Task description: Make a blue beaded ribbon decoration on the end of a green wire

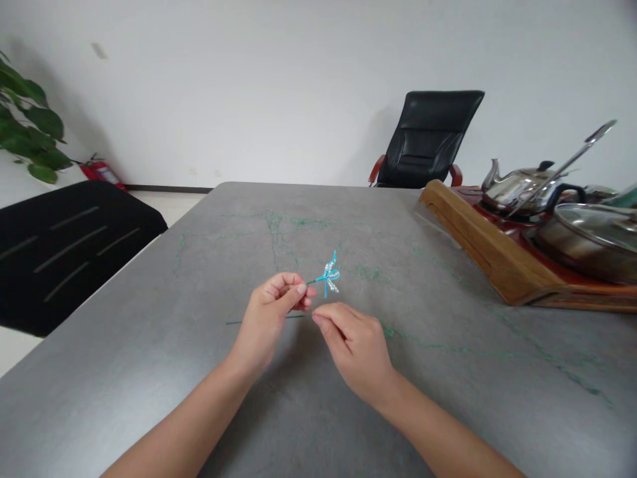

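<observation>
My left hand [279, 305] pinches the thin green stem of a small blue flower [330, 274], whose petals seem trimmed with shiny clear or silvery beads. The flower head points to the right, above the tabletop. Just below and to the right, my right hand [355, 342] is closed with thumb and fingertips pressed together; anything in that pinch is too small or hidden to make out. A thin dark green stick [233, 322] lies on the table, partly hidden behind my left hand.
The grey table [199, 385] has green vein-like markings. A wooden tea tray [462, 245] at the right bears a steel kettle [522, 186] and a glass-lidded pot [592, 239]. A black office chair [432, 136] stands behind the table, another black chair [74, 245] at the left.
</observation>
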Action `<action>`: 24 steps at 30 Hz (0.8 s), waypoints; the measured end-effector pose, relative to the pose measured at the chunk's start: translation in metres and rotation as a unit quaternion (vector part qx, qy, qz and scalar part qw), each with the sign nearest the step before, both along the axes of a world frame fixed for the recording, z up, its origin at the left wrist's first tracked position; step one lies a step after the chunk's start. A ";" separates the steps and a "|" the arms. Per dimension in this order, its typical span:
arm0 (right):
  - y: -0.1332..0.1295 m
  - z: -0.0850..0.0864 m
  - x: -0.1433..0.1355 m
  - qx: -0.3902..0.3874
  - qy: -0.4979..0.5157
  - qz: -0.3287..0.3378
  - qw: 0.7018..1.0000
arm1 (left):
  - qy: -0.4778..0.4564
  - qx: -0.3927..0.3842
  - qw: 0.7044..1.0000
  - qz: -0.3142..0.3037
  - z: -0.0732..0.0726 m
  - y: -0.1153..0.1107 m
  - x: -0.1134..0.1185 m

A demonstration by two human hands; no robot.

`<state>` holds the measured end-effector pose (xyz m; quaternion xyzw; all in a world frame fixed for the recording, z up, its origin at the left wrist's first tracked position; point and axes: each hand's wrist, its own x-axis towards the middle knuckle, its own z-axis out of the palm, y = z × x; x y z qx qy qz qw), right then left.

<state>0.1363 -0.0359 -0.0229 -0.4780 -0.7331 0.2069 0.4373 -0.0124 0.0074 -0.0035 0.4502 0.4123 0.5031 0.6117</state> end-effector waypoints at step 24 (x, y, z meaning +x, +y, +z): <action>-0.005 0.016 0.007 0.149 -0.082 -0.036 0.985 | 0.330 0.186 0.925 0.024 0.000 -0.010 0.000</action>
